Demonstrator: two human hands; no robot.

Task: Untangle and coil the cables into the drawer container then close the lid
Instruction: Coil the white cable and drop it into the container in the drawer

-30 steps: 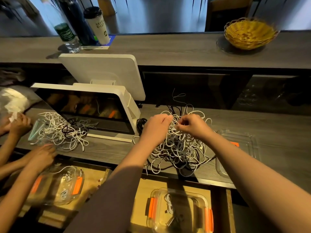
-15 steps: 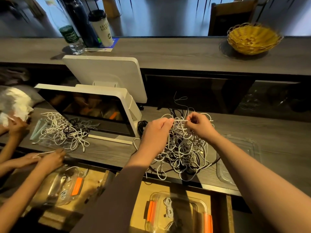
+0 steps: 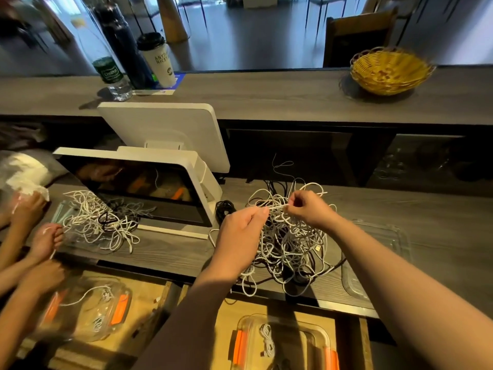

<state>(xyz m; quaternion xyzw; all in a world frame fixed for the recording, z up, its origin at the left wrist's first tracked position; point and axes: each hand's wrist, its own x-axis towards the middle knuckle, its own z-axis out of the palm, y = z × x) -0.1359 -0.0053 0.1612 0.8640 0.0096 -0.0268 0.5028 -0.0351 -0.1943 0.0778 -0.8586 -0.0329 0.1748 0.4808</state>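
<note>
On the grey counter (image 3: 400, 209) the cable tangle (image 3: 288, 241) sits heaped. Your left hand (image 3: 240, 233) and right hand (image 3: 309, 209) each pinch one white strand (image 3: 276, 206); draw it out slowly, feeding loops free rather than yanking.

A single head-worn wide-angle view looks forward and down from above the near edge of the desk (image 3: 400, 204), close over it, taking in the raised counter (image 3: 266, 97) along its far edge and the room beyond.
</note>
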